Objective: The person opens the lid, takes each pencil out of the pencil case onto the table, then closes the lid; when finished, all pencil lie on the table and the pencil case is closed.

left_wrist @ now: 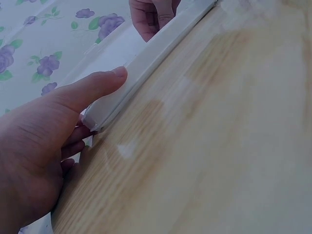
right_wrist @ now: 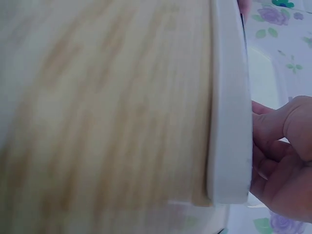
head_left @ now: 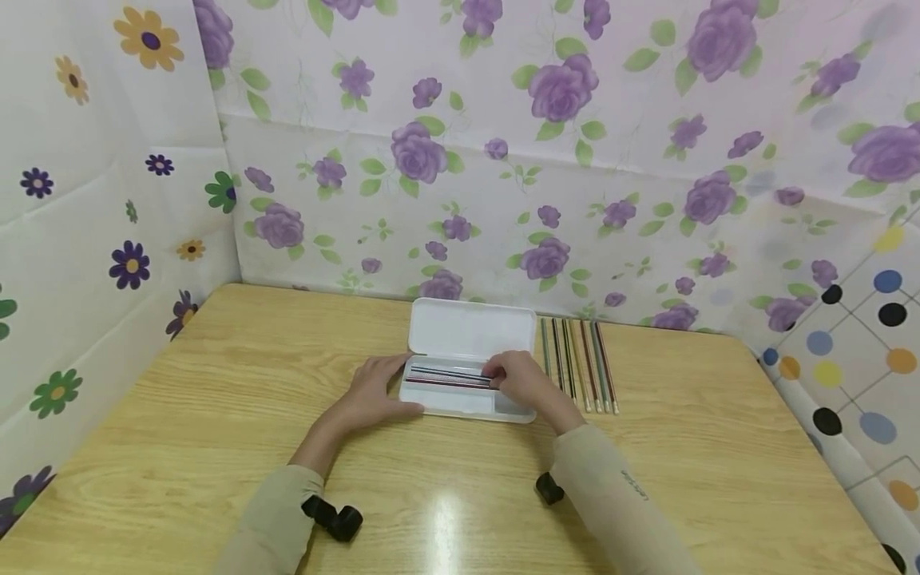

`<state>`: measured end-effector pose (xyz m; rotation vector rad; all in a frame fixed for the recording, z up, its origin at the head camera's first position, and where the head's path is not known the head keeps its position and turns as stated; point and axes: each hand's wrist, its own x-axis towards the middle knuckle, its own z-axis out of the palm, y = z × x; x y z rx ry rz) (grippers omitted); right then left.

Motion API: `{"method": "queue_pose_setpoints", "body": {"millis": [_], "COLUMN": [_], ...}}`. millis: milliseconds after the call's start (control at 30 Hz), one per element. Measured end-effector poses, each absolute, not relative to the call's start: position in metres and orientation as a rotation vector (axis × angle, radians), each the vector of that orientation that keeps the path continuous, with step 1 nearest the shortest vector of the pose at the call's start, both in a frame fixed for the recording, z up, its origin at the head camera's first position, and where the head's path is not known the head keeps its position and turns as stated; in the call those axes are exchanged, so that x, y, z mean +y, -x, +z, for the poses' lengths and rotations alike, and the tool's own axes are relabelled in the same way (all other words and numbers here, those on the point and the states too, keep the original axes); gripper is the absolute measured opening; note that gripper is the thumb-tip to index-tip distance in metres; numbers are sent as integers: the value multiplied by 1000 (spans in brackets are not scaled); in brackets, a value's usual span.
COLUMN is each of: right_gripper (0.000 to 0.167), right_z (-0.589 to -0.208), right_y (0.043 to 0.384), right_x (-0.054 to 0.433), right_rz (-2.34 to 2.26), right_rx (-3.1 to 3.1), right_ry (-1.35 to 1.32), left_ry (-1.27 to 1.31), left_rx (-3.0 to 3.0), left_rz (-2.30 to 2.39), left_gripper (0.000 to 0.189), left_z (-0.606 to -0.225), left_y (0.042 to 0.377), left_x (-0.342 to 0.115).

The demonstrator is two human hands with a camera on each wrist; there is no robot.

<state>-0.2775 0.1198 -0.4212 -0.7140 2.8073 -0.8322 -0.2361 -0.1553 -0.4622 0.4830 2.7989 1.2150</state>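
Observation:
A white pencil case (head_left: 449, 401) lies on the table with its lid (head_left: 470, 326) folded back toward the wall. Several pencils (head_left: 442, 382), dark red and dark blue among them, lie lengthwise inside. My left hand (head_left: 370, 395) holds the case's left end; in the left wrist view its thumb (left_wrist: 105, 83) presses the front wall (left_wrist: 141, 73) while the other fingers reach round the end. Over the right part of the case, my right hand (head_left: 523, 379) pinches the right end of a pencil. The right wrist view shows its fingertips hidden behind the case wall (right_wrist: 231, 112).
Right of the case, several pencils (head_left: 585, 363) of different colours lie side by side in a row, pointing away from me. The wooden table (head_left: 237, 383) meets a flowered wall covering (head_left: 474, 184) at the back. Black wrist cameras (head_left: 338, 519) sit on both sleeves.

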Motion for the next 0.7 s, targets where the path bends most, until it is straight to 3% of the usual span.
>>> {"method": "queue_pose_setpoints", "body": {"millis": [700], "right_gripper": [14], "right_z": [-397], "right_y": [279], "right_x": [141], "right_rz": [-1286], "right_rx": [2846], "right_ry": [584], "left_ry": [-497], "left_rx": [2807], "left_rz": [1202], "left_gripper": [98], "left_z": [-462], "left_y": [237], "left_x": [-155]}}
